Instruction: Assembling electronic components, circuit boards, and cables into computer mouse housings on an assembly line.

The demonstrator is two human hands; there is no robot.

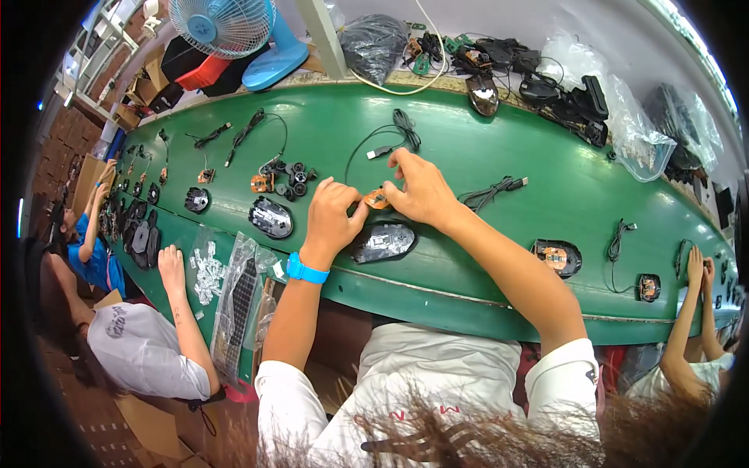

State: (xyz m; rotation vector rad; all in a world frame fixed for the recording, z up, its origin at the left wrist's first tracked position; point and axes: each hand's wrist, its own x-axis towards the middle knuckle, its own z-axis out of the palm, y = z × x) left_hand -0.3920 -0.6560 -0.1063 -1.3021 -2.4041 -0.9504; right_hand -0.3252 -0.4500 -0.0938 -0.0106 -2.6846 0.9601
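Note:
Between my two hands is a small orange-brown circuit board (376, 198), held above the green work surface. My left hand (335, 214), with a blue band at the wrist, pinches the board's left edge. From the other side my right hand (421, 187) grips it with thumb and fingers. A black mouse shell half (385, 242) lies just below the board, open side up. Beyond my hands a coiled black USB cable (402, 132) rests on the surface; its thin lead runs down toward the board, but my fingers hide where it ends.
The green conveyor belt (484, 144) carries mouse shells, boards and cables on both sides. To the left lie another shell (271, 217) and wheel parts (295, 179). A blue fan (226, 31) and bagged parts (374, 47) line the back. Co-workers sit left and right.

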